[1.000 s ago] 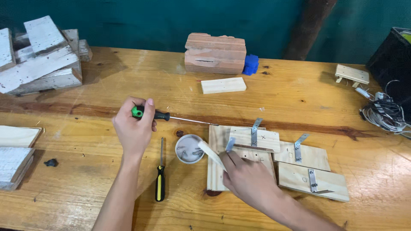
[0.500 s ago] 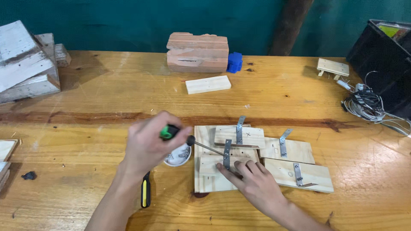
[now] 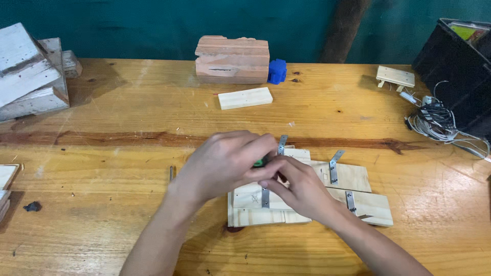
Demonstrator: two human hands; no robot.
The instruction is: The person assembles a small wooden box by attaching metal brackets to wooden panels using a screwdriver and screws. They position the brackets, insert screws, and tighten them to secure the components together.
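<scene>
Over the plank assembly | left hand gripped green-handled screwdriver | right hand pinched at its tip, contents unclear | 3 steel brackets stood on planks; fastening judged unfinished

Screwdriver mostly hidden (under hands)

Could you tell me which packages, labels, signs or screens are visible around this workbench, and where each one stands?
Black open-topped crate: far right edge of the wooden workbench, dark rectangular walls, beside a tangle of grey and white cables.
Yellow-green and red flat item: inside that crate's top, possibly a package; too little shows to be sure.
No labels, signs or screens can be made out.
</scene>
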